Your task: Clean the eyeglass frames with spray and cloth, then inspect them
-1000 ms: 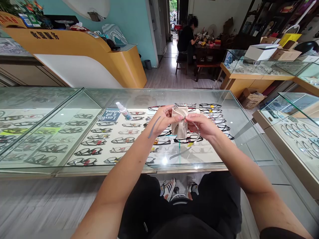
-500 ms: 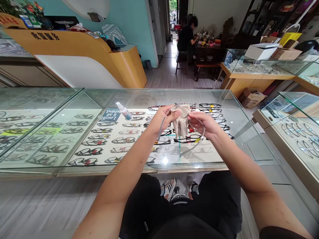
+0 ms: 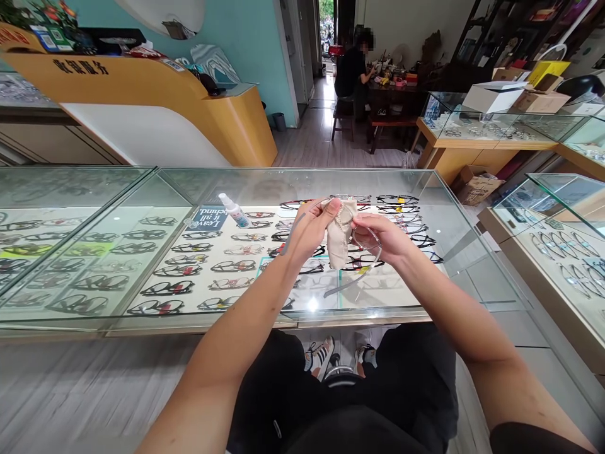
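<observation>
Above the glass display case, my left hand [image 3: 312, 228] is closed on a beige cloth [image 3: 338, 243], thumb on top. The cloth wraps one lens of a pair of glasses and hangs down below my fingers. My right hand [image 3: 380, 234] pinches the glasses [image 3: 368, 239] near the other lens. One grey temple arm of the glasses points down toward me beneath my right hand; the other shows beside my left hand. Much of the frame front is hidden by cloth and fingers.
A white spray bottle [image 3: 234, 210] stands on the glass case [image 3: 401, 320] beside a blue card [image 3: 211, 219]. Rows of glasses lie inside the case. Beyond it are an orange counter [image 3: 241, 120] and a person in black [image 3: 350, 72] seated at a cluttered table. Another display case [image 3: 553, 277] stands at right.
My left hand has shifted and turned over the lens, folding the cloth closer around it. The glasses have tilted, and their lower temple arm has swung left.
</observation>
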`<state>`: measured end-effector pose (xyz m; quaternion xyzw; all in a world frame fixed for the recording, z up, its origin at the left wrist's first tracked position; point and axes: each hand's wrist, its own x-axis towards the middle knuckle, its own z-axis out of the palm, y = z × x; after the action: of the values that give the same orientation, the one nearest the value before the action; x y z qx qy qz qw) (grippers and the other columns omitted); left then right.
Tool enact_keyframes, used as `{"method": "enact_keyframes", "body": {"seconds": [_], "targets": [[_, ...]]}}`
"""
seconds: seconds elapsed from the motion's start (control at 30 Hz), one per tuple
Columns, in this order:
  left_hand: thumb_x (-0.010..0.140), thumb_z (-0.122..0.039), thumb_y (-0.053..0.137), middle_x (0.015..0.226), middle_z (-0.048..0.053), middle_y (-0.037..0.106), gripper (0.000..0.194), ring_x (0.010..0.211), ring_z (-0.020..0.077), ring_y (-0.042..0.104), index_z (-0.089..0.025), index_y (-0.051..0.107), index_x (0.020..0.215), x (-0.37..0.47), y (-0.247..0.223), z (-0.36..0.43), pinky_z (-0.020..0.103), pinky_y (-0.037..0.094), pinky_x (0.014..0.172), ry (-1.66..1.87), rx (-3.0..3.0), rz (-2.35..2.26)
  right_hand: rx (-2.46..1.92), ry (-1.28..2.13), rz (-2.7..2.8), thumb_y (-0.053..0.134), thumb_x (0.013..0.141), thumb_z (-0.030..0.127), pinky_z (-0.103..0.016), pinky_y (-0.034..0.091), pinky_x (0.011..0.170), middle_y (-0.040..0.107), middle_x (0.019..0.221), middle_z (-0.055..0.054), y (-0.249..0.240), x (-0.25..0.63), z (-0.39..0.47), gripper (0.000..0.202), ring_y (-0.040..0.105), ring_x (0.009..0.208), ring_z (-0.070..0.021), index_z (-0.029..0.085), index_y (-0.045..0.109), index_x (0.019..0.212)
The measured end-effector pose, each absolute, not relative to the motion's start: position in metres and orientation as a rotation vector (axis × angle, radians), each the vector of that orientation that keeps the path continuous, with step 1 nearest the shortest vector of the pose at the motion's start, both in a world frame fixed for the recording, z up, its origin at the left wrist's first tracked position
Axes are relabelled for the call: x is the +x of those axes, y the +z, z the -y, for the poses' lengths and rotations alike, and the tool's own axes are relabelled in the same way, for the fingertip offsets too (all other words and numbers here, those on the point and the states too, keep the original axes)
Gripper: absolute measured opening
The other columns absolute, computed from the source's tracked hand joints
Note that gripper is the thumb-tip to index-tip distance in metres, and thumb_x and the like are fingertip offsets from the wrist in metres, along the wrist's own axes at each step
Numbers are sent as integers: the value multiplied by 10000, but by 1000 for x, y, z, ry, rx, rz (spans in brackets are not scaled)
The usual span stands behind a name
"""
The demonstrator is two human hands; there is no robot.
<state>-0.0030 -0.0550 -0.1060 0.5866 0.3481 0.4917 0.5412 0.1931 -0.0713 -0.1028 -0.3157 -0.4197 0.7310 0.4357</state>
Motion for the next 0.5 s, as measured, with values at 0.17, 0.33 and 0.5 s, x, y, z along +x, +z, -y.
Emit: {"method": "enact_keyframes", "body": {"seconds": [0.17, 0.33, 0.5], "targets": [[713, -646, 977, 781, 14, 693, 554, 700, 159, 617, -183, 719, 872, -20, -97, 51, 279, 481, 658, 1039, 1498, -762, -826, 1899, 1014, 995, 656, 434, -273, 298, 573, 397, 576, 72, -102, 197, 70, 366, 323, 559, -92, 185, 732, 706], [660, -628, 1006, 768, 15, 686, 569, 687, 150, 586, -180, 697, 826, -12, -97, 55, 268, 457, 638, 1129, 1461, -848, -775, 1928, 1049, 971, 695, 446, -271, 232, 542, 392, 568, 73, -106, 189, 77, 344, 308, 541, -88, 171, 771, 750], [823, -776, 831, 691, 13, 610, 605, 611, 135, 495, -188, 691, 791, -12, -101, 54, 277, 384, 559, 1149, 1479, -868, -793, 1883, 1039, 965, 697, 424, -283, 321, 570, 472, 613, 48, -107, 193, 73, 326, 384, 576, -107, 185, 748, 746]]}}
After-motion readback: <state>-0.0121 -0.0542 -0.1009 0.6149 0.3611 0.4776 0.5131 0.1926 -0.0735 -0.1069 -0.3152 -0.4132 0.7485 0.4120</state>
